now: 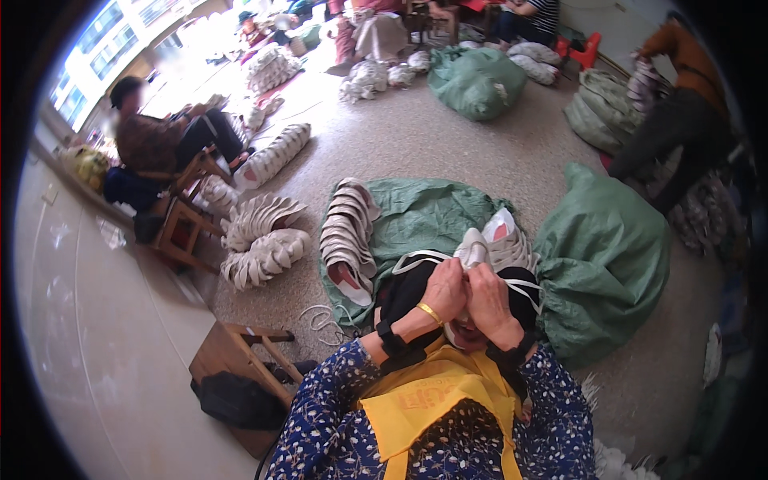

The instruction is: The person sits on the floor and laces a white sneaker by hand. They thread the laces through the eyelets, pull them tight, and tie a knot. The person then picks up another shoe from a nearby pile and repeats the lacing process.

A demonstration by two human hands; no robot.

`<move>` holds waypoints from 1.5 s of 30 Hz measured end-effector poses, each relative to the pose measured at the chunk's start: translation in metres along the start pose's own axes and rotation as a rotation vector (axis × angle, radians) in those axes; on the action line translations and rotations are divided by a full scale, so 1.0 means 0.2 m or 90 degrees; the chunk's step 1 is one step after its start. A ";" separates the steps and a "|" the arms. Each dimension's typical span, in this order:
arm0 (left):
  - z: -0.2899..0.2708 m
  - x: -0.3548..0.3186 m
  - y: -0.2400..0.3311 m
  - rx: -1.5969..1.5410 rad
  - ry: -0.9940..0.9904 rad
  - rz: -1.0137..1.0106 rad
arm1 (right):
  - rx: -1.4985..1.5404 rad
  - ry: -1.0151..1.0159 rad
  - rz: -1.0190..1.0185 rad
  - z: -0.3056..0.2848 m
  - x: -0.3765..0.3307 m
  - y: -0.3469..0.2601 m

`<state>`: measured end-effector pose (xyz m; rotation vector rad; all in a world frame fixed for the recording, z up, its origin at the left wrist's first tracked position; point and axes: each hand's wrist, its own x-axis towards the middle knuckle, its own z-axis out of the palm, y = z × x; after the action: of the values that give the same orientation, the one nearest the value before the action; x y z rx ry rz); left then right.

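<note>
White shoe: held over the lap, toe just beyond the fingertips, rear part hidden by the hands
Long axis: run roughly away from the body, toe pointed outward
Left hand: drawn narrow, fingers pinched on the shoe at its left side; a gold bracelet is worn at the wrist
Right hand: likewise narrowed and closed on the shoe from the right, knuckles almost met by those of the left
Nearer hand: neither favoured, the shoe being shared between both
Shoe stack: set just beyond and to the right of the held shoe, right hand nearer
Shoe row: nested lengthwise on the left edge of the spread green sack, left hand nearer
Right edge: bounded by a bulging green sack, close beside the right knee
Left edge: marked by loose white cord and a wooden stool
Open room: offered ahead, where speckled floor is seen past the spread sack
</note>
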<state>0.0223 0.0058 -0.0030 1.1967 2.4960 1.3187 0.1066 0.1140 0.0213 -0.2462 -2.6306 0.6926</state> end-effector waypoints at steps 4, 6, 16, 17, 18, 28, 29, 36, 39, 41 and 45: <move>0.01 -0.01 -0.04 0.005 0.042 0.023 | -0.027 -0.006 -0.003 -0.01 0.02 -0.02; -0.03 -0.01 -0.04 0.025 0.021 0.007 | -0.033 0.003 -0.038 0.04 0.03 0.00; -0.07 -0.01 -0.01 0.058 -0.004 0.083 | 0.367 -0.041 0.076 -0.44 0.00 -0.03; -0.07 -0.01 -0.02 0.053 0.003 0.081 | 0.393 -0.068 0.104 -0.57 -0.02 -0.08; -0.06 -0.01 -0.02 0.044 0.002 0.086 | 0.415 -0.085 0.140 -0.64 -0.04 -0.09; -0.09 -0.03 0.18 -0.188 -0.093 0.057 | 0.701 -0.046 0.202 -0.45 0.06 -0.01; -0.08 -0.03 0.15 -0.238 -0.105 0.055 | 0.734 -0.078 0.217 -0.45 0.07 -0.03; -0.08 0.00 0.13 -0.395 -0.152 0.001 | 0.703 0.011 0.266 -0.41 0.10 0.05; -0.10 0.00 0.15 -0.398 -0.145 -0.004 | 0.864 0.070 0.331 -0.44 0.10 0.09; -0.08 0.00 0.06 -0.452 -0.116 -0.040 | 0.848 0.045 0.354 -0.42 0.08 0.12; -0.11 0.01 -0.09 -0.533 -0.045 -0.176 | 0.613 -0.050 0.336 -0.34 -0.12 0.32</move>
<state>0.0013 -0.0128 -0.0016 0.6518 1.6432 1.8781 0.1617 0.1925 0.0344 -0.6123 -1.9780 2.0424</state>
